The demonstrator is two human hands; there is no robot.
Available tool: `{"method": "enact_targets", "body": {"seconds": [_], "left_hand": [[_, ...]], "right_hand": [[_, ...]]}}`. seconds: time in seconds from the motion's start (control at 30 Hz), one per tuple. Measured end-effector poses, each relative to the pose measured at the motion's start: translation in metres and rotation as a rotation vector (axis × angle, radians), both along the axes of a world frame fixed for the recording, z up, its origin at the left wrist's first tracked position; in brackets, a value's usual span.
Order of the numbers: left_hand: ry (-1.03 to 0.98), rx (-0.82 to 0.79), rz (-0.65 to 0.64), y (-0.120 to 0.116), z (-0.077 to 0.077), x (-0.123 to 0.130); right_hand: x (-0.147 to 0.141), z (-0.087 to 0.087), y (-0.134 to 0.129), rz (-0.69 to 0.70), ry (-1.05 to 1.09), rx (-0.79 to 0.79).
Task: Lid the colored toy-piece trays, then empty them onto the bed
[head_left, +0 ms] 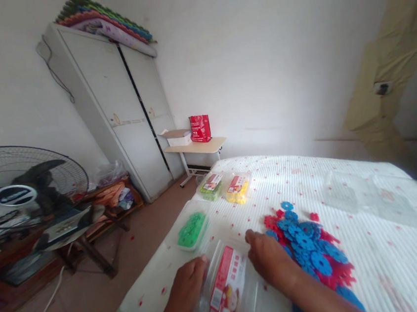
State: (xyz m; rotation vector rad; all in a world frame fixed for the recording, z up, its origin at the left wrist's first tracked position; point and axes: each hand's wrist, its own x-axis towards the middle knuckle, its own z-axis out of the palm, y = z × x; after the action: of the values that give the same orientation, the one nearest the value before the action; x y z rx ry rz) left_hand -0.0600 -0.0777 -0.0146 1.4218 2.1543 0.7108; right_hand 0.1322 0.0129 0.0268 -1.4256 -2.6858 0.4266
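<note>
A clear plastic box with a red and white label [229, 283] lies at the near edge of the table. My left hand [190, 282] is closed on its left side. At the box's upper right corner is my right hand [267, 256], its fingers curled against the rim. Blue disc pieces [303, 243] and red pieces [332, 277] are heaped right of that hand. Beyond my left hand sits an open clear box of green pieces [192, 231]. Farther back stand labelled boxes with light green pieces [210, 185] and yellow pieces [236, 192].
Clear empty containers [377, 198] rest on the right of the white spotted tablecloth [269, 169]. A small table [196, 147] at the back holds a red bag [200, 128] and a cardboard box [178, 138]. A fan [29, 187] stands at the left, before a cabinet [113, 101].
</note>
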Motion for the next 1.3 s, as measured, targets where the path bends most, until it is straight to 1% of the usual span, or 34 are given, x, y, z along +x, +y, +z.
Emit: {"method": "enact_targets", "body": {"seconds": [0.07,0.17,0.27,0.33,0.5,0.6,0.67,0.77,0.87,0.93,1.0,1.07,1.1,1.17,1.23,1.3], "left_hand": [[0.028,-0.039,-0.001,-0.003,0.002,0.001],[0.212,-0.14,-0.017,-0.008,0.006,0.005],[0.365,-0.212,-0.019,-0.013,0.006,0.012],[0.398,-0.207,-0.033,-0.015,0.005,0.015],[0.383,-0.176,-0.029,-0.014,-0.003,0.013],[0.303,-0.142,-0.01,-0.012,-0.006,0.011],[0.229,-0.117,0.002,-0.012,-0.006,0.01],[0.102,-0.044,0.025,-0.011,0.001,0.012],[0.038,0.049,0.065,-0.012,0.017,0.016],[0.096,0.087,0.095,-0.014,0.031,0.021],[0.222,0.118,0.11,-0.017,0.042,0.028],[0.365,0.162,0.068,-0.02,0.047,0.038],[0.431,0.188,0.025,-0.022,0.047,0.043],[0.531,0.204,-0.083,-0.024,0.042,0.055],[0.578,0.151,-0.171,-0.023,0.033,0.067],[0.591,0.044,-0.213,-0.02,0.022,0.077]], "right_hand": [[0.01,0.013,0.004,-0.029,0.033,0.014],[0.031,0.03,0.015,-0.06,0.1,0.035],[0.056,0.039,0.028,-0.083,0.214,0.066],[0.074,0.042,0.035,-0.111,0.314,0.022],[0.114,0.044,0.045,-0.273,0.637,-0.199],[0.133,0.043,0.05,-0.36,0.784,-0.268],[0.141,0.042,0.053,-0.375,0.844,-0.288],[0.147,0.042,0.055,-0.386,0.896,-0.287],[0.146,0.045,0.054,-0.406,0.931,-0.279],[0.144,0.047,0.052,-0.41,0.955,-0.281],[0.142,0.049,0.051,-0.408,0.984,-0.282],[0.14,0.049,0.051,-0.394,1.029,-0.282],[0.139,0.048,0.051,-0.386,1.051,-0.284],[0.138,0.047,0.052,-0.373,1.089,-0.289],[0.137,0.046,0.052,-0.368,1.11,-0.299],[0.135,0.044,0.052,-0.363,1.121,-0.317]]}}
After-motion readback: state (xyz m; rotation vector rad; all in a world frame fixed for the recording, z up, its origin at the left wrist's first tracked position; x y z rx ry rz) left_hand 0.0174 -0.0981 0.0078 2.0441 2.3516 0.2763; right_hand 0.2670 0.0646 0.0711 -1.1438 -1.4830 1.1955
